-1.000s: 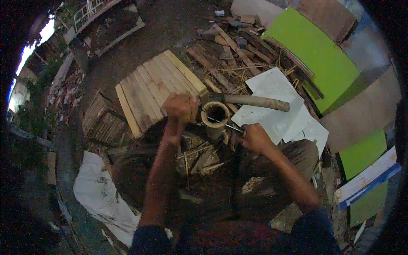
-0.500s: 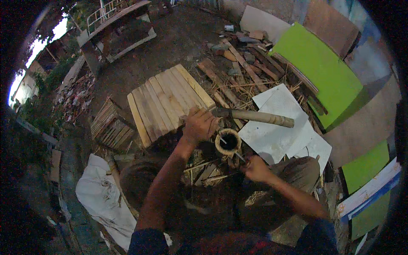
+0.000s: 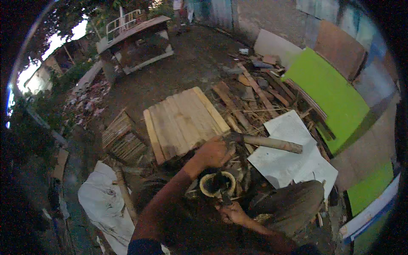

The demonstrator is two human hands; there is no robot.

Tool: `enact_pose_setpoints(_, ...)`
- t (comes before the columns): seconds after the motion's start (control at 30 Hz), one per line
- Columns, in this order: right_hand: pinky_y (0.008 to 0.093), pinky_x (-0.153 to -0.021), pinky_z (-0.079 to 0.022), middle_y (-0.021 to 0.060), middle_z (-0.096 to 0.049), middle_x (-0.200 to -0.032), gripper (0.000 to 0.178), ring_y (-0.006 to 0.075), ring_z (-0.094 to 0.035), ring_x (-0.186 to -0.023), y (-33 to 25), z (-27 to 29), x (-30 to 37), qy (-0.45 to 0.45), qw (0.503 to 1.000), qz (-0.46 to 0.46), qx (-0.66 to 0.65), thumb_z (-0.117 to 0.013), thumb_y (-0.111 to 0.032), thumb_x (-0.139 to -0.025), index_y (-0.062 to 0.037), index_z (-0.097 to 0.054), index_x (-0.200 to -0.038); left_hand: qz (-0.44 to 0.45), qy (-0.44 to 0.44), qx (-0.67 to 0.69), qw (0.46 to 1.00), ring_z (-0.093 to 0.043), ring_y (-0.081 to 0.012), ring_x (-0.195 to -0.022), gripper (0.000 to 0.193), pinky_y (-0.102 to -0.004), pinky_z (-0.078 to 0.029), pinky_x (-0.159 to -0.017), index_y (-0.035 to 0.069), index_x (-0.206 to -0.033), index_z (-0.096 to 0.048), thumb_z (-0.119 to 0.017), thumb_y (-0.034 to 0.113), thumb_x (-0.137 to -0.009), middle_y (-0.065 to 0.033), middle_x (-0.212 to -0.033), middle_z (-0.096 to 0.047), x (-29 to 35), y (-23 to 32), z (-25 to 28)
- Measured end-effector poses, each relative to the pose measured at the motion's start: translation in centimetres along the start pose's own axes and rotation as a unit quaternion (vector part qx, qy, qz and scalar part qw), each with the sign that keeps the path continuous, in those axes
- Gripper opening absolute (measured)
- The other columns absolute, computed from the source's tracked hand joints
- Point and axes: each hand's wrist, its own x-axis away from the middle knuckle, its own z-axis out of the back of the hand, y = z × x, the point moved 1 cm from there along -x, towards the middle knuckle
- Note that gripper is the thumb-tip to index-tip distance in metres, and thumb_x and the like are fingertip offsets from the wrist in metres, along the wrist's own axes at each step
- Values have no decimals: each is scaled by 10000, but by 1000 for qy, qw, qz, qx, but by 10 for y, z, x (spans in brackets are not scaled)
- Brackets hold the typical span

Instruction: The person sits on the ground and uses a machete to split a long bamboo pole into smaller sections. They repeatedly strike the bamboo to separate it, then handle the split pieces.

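A round hollow piece with a pale rim and dark inside (image 3: 217,185), like a section of bamboo, is tilted open toward me between my knees. My right hand (image 3: 231,213) is closed round a narrow flat-bladed tool (image 3: 225,198), whose far end meets the near rim. Just beyond the hollow piece, my left hand (image 3: 214,153) has its fingers curled; what they hold, if anything, is hidden. Close past its fingers lies the dark head of a tool with a thick wooden handle (image 3: 274,143), its handle extending right over white sheets.
A slatted wooden panel (image 3: 185,121) lies ahead, beside a small slatted crate (image 3: 125,138). White sheets (image 3: 287,165) and scrap wood (image 3: 259,87) are to the right. Green boards (image 3: 327,97) lean farther right. A white sack (image 3: 104,197) lies at left. A bench (image 3: 140,49) stands behind.
My view has tipped up. The hollow piece and my right hand with its tool have come nearer and to the left. The wooden-handled tool stays where it lay.
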Motion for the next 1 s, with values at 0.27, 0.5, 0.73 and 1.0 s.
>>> enact_pose_setpoints(0.27, 357, -491, -434, 59, -587, -533, 385, 153, -551, -481, -31, 26, -59, 147, 878, 346, 295, -734, -330, -891, -19, -654, -678, 202, 288, 271, 896, -618, -294, -971, 190, -408, -475, -890, 50, -1100, -606, -501, 124, -959, -153, -1069, -627, -2, -37, 60)
enact_pose_setpoints(0.5, 332, -526, -451, 90, -647, -633, 320, 111, -548, -548, -93, 10, -23, 243, 886, 235, 317, -769, -264, -852, 32, -678, -934, 382, 215, 329, 836, -588, -200, -891, 330, -368, -512, -835, 29, -1275, -533, -583, 186, -990, -130, -1063, -608, 13, 68, 26)
enact_pose_setpoints(0.73, 332, -561, -479, 110, -631, -615, 431, 136, -594, -571, -73, 8, -25, 242, 899, 242, 272, -784, -275, -846, 95, -650, -1023, 271, 269, 241, 892, -559, -206, -955, 314, -376, -459, -891, -2, -1232, -561, -483, 221, -1025, -127, -1085, -578, 34, 43, -2)
enact_pose_setpoints(1.0, 431, -714, -548, 221, -646, -669, 403, 362, -695, -702, -101, -5, 4, 256, 873, 240, 340, -743, -239, -847, 100, -646, -1043, 273, 318, 219, 881, -538, -318, -1076, 354, -400, -406, -975, -24, -1218, -593, -406, 199, -1017, -170, -1122, -566, 14, 80, 12)
